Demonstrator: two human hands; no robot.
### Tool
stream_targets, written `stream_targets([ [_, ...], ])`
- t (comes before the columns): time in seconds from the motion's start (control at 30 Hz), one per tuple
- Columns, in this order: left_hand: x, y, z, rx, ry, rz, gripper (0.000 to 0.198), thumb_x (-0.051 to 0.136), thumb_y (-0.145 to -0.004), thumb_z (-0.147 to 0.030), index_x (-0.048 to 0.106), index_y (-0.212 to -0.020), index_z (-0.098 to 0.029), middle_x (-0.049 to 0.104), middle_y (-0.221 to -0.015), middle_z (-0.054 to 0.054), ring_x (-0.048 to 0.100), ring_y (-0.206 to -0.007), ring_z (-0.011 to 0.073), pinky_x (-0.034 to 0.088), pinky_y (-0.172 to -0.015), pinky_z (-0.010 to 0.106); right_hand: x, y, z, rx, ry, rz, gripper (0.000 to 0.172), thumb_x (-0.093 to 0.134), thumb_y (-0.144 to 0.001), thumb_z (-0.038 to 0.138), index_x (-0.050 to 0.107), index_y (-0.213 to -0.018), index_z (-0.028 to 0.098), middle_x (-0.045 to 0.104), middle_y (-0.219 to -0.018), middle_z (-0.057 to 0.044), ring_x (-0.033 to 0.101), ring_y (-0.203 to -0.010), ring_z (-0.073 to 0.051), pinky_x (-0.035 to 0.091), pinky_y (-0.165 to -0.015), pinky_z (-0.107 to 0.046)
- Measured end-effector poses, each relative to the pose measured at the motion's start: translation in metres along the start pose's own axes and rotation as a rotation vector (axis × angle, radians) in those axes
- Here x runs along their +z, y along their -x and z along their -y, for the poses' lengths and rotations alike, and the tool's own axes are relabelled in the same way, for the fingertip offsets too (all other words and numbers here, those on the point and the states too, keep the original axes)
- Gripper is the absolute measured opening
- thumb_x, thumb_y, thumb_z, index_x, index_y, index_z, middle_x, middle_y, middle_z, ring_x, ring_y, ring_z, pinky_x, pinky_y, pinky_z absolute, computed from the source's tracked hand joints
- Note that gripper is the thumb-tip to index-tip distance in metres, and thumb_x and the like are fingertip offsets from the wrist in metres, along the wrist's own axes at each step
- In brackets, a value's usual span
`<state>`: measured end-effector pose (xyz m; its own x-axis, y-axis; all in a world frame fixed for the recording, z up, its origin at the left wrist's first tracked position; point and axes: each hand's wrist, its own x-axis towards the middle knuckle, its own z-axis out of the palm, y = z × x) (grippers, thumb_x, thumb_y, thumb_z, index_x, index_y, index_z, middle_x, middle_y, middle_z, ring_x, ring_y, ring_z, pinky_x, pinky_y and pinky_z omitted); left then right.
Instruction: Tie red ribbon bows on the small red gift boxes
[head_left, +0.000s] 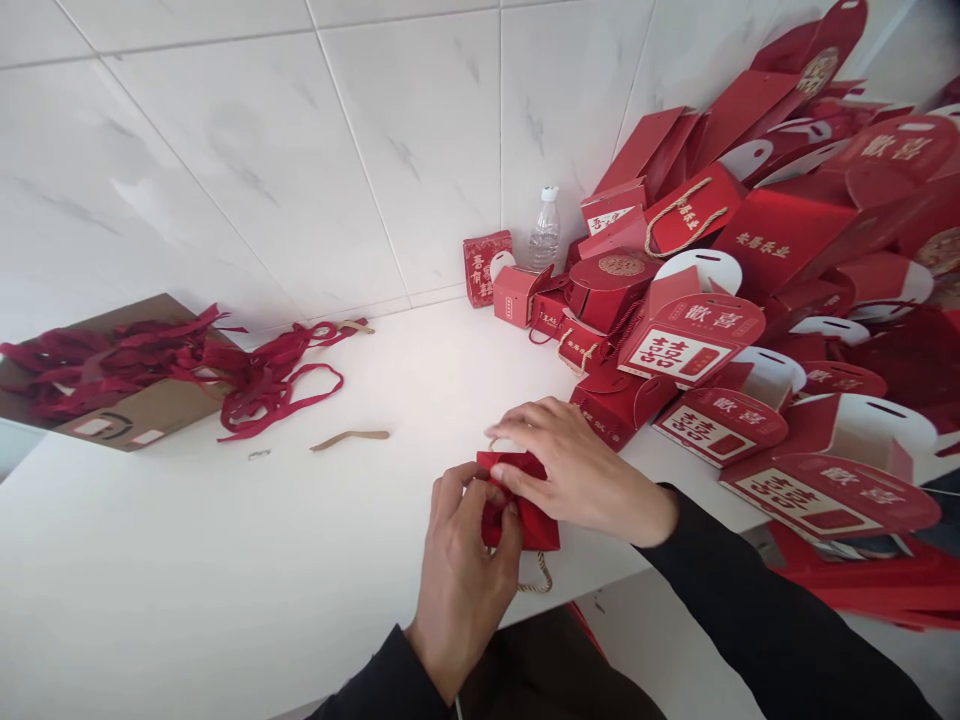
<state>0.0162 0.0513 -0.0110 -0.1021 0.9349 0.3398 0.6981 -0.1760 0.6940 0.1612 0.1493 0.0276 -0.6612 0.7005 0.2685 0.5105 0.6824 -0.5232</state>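
A small red bag point(541, 525) is on the counter point(225, 570), near side. The left hand point(469, 545) has fingers clamped on it from the left; the right hand point(574, 465) touches its far edge, grip unclear.

A smooth white surface point(300, 590) carries a brown cardboard box point(187, 400) near its back left corner, loose crimson fabric ribbons point(259, 385) beside it toward the back edge, a thin curved tan strip point(349, 438) mid-surface, and piled red printed cardboard boxes point(787, 235) along the right edge.
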Motion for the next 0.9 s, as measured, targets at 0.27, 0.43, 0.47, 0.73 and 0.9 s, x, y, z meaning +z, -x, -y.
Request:
stream_targets([
  [0.27, -0.001, 0.003, 0.000, -0.015, 0.004, -0.022, 0.014, 0.055, -0.091, -0.011, 0.057, -0.083, -0.021, 0.056, -0.111, 0.008, 0.058, -0.103, 0.0221, 0.056, -0.080, 0.035, 0.012, -0.001, -0.013, 0.075, 0.045, 0.033, 0.009, 0.064, -0.093, 0.014, 0.065, -0.086, 0.020, 0.066, -0.091, -0.005, 0.059, -0.092, -0.024, 0.045, -0.087, -0.044],
  [0.43, 0.002, 0.007, 0.001, -0.013, 0.000, -0.020, 0.014, 0.054, -0.091, -0.010, 0.057, -0.084, -0.021, 0.056, -0.112, 0.009, 0.058, -0.105, 0.0232, 0.056, -0.081, 0.037, 0.019, 0.001, -0.016, 0.126, -0.010, 0.014, 0.010, 0.060, -0.094, 0.014, 0.065, -0.088, 0.019, 0.067, -0.092, -0.006, 0.060, -0.093, -0.025, 0.045, -0.090, -0.045],
  [0.47, 0.001, 0.008, 0.001, -0.013, -0.001, -0.014, 0.014, 0.053, -0.091, -0.010, 0.056, -0.083, -0.022, 0.056, -0.111, 0.009, 0.058, -0.106, 0.0234, 0.056, -0.082, 0.038, 0.017, 0.002, -0.017, 0.135, -0.024, 0.010, 0.010, 0.060, -0.094, 0.014, 0.065, -0.086, 0.019, 0.068, -0.091, -0.006, 0.061, -0.093, -0.025, 0.045, -0.090, -0.045],
  [0.73, -0.054, -0.005, 0.023, 0.157, -0.037, 0.424, 0.100, 0.072, -0.078, -0.019, 0.011, -0.157, -0.026, 0.027, -0.162, 0.018, 0.029, -0.150, 0.0340, 0.044, -0.113, 0.057, -0.010, 0.027, -0.030, 0.408, -0.461, -0.109, 0.034, 0.047, -0.103, 0.047, 0.060, -0.125, 0.026, 0.070, -0.113, -0.005, 0.065, -0.107, -0.023, 0.053, -0.088, -0.036],
  [0.9, -0.044, -0.021, 0.041, 0.221, -0.016, 0.582, 0.119, 0.075, -0.074, -0.016, -0.006, -0.160, -0.027, 0.025, -0.163, 0.019, 0.029, -0.150, 0.0342, 0.040, -0.116, 0.058, 0.001, 0.045, -0.035, 0.516, -0.417, -0.083, 0.042, 0.044, -0.100, 0.056, 0.061, -0.125, 0.027, 0.073, -0.113, -0.008, 0.066, -0.108, -0.029, 0.054, -0.086, -0.042],
])
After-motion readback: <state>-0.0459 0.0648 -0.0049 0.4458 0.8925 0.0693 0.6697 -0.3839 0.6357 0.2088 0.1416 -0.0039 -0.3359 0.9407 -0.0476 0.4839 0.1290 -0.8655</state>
